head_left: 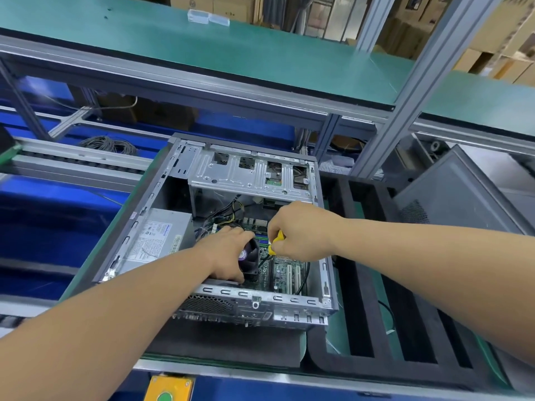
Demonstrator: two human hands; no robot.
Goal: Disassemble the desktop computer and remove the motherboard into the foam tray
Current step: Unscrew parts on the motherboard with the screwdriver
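Loosening a motherboard (285, 273) fastener inside the open desktop case (162, 180): the right hand (301, 230) grips a yellow-handled screwdriver (275, 241), tip down among the components; the left hand (228, 256) curls over the black CPU cooler fan (250, 257), steadying it. Best practice is probably to keep the driver upright and pressure light. The green board still lies in the stamped sheet-metal chassis beside the boxy grey power supply (157, 237). The black slotted foam tray (362, 285) waits just right on the green-matted surface (333, 328).

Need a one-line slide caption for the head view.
Left hand grips the CPU fan while right hand works a yellow screwdriver inside the open case.
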